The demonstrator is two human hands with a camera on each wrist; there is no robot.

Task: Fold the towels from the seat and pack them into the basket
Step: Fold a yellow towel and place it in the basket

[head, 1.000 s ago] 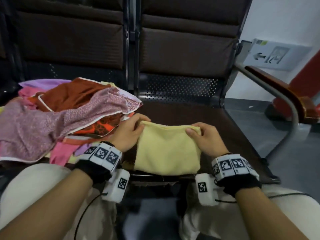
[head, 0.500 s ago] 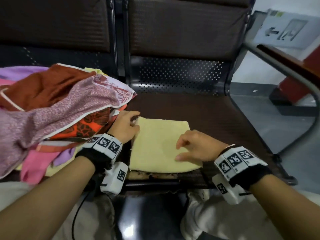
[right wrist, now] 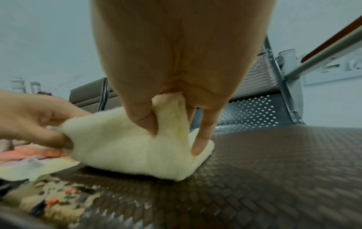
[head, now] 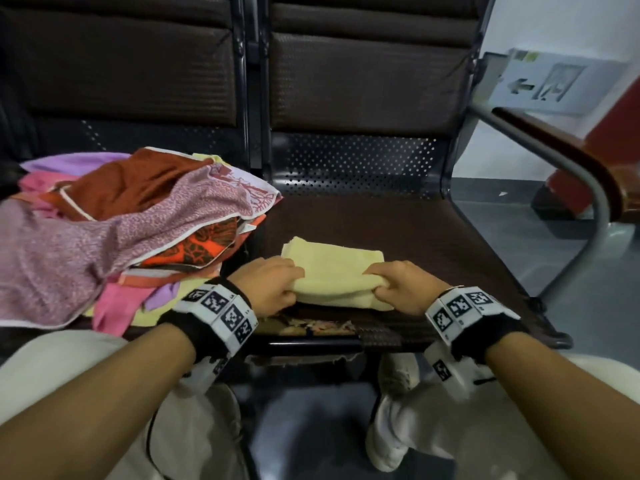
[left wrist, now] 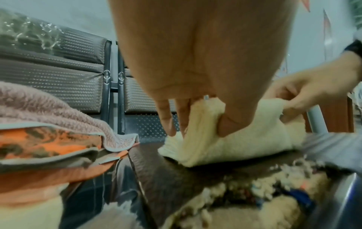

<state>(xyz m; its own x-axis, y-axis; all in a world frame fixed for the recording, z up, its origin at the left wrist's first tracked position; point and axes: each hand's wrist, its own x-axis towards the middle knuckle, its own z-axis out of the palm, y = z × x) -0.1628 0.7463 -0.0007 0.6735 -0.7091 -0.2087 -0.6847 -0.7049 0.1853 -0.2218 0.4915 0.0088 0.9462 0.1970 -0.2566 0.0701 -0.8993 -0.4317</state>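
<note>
A pale yellow towel (head: 332, 268) lies folded on the dark brown seat (head: 398, 226), near its front edge. My left hand (head: 273, 285) pinches the towel's near left corner between thumb and fingers, and the left wrist view shows that pinch on the yellow towel (left wrist: 203, 128). My right hand (head: 398, 287) pinches the near right corner; in the right wrist view the yellow towel (right wrist: 127, 142) bunches up between its thumb and fingers. The near edge is lifted off the seat. No basket shows in any view.
A heap of unfolded towels (head: 114, 223), pink, rust, orange and purple, fills the seat to the left. A metal armrest (head: 568, 168) with a wooden top bounds the right side. The seat's front edge (head: 311, 327) is worn and frayed. My knees lie below it.
The hands left the towel's far edge, pressed it flat, then came back to the near edge. Both now pinch the near corners and lift them.
</note>
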